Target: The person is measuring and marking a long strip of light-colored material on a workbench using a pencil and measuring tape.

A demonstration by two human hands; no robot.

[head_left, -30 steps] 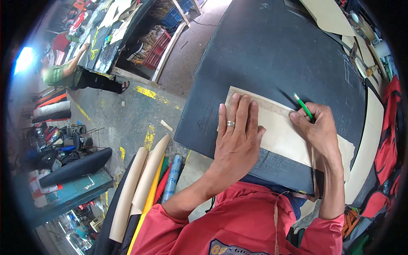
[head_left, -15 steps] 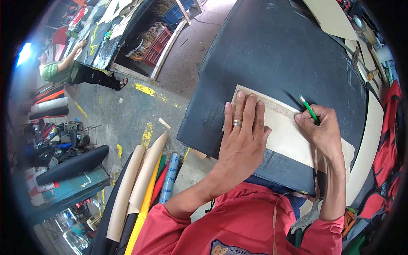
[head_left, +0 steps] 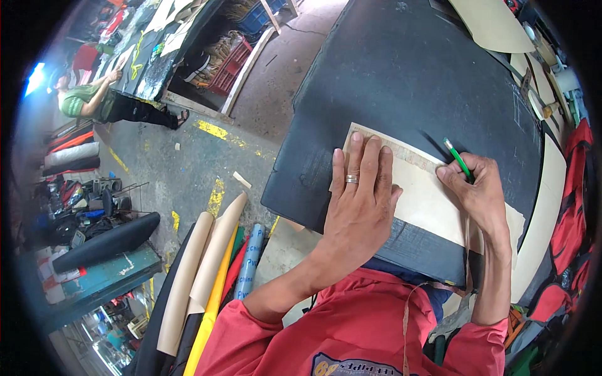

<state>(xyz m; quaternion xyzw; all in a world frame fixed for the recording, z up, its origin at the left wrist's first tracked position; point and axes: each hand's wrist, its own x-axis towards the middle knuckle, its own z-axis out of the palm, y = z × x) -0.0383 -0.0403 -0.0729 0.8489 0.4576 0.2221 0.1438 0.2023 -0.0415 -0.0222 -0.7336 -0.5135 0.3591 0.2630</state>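
Observation:
My left hand (head_left: 362,200) lies flat near the left end of a beige sheet of card (head_left: 423,197), fingers stretched out and pressing down. A tape measure (head_left: 412,159) runs along the card's far edge, from beneath those fingertips to my right hand (head_left: 478,188). That hand is closed around a green pencil (head_left: 459,161), eraser end pointing up and away. Its thumb and fingertips rest at the tape on the card's edge. From there the tape hangs down toward me, and another length lies over my red shirt. The pencil's tip is hidden.
The card lies on a black-topped table (head_left: 407,75). Beige pieces (head_left: 492,25) line its far right side. Rolls of material (head_left: 216,250) stand at my left. Across the floor (head_left: 200,163), a person (head_left: 88,103) stands by another table, with a red crate (head_left: 232,66) beneath it.
My hands keep nearly the same places on the card and tape. The person across the room has moved their arms and head slightly.

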